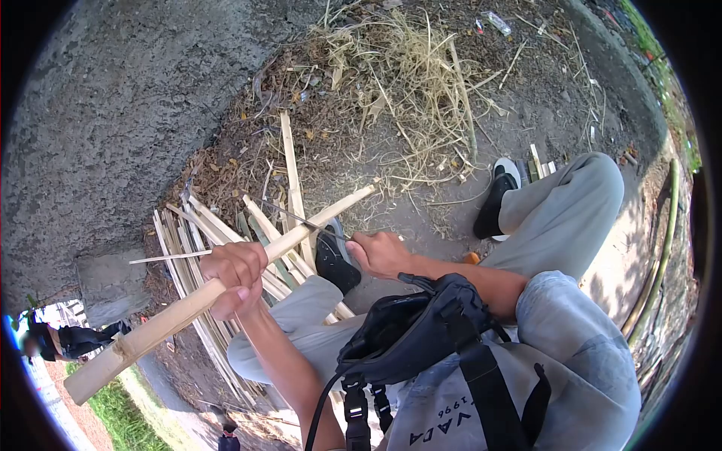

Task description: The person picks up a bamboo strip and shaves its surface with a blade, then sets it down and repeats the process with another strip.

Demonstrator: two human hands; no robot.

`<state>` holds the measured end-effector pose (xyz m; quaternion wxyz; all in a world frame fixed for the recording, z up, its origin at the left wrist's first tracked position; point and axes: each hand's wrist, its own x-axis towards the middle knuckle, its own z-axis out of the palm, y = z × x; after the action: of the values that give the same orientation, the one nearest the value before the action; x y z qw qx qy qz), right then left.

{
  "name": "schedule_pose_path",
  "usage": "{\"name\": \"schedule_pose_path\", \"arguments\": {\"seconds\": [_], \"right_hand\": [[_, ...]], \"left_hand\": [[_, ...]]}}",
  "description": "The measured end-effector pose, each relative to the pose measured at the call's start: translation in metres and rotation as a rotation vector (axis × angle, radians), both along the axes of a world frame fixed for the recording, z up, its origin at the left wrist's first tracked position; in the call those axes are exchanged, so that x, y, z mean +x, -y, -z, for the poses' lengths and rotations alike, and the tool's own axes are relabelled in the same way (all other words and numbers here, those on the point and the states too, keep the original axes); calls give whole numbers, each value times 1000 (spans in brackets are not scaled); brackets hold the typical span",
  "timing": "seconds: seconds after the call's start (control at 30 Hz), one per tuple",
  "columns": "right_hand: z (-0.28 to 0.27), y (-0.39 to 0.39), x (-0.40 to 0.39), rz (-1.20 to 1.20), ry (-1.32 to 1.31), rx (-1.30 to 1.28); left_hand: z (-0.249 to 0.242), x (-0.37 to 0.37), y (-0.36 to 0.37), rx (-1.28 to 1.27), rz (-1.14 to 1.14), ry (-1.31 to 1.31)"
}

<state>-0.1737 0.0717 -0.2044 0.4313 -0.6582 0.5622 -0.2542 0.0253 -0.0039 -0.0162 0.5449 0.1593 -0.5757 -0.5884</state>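
Observation:
My left hand [235,278] is wrapped round a long pale bamboo slat [169,327], which runs slantwise from the lower left up to the middle of the view. A thin splinter sticks out sideways beside that fist. In my right hand [381,255] is a knife, its handle hidden by the fingers. The dark narrow knife blade [329,231] lies across the slat, right at its surface, beyond my left hand. Below the slat, several split bamboo strips [184,255] lie in a loose bundle beside my shoe [335,263].
Curled shavings [406,75] are heaped on the dirt ahead. A rough concrete block [143,98] rises at the left. My other shoe [496,199] stands near short offcuts [536,164]. A long green pole [665,248] lies at the right. A person [71,338] is at the far left.

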Motion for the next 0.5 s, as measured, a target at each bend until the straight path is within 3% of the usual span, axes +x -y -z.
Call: {"name": "schedule_pose_path", "arguments": {"seconds": [0.13, 0.33, 0.43, 0.5], "right_hand": [[65, 1, -19, 144, -131, 68], [-21, 9, -6, 6, -100, 88], [-20, 7, 4, -29, -3, 21], [28, 4, -2, 120, -155, 135]], "left_hand": [[0, 8, -2, 3, -44, -11], [0, 5, 3, 8, -36, -40], [3, 3, -1, 7, -24, 1], [0, 3, -5, -5, -19, 20]]}}
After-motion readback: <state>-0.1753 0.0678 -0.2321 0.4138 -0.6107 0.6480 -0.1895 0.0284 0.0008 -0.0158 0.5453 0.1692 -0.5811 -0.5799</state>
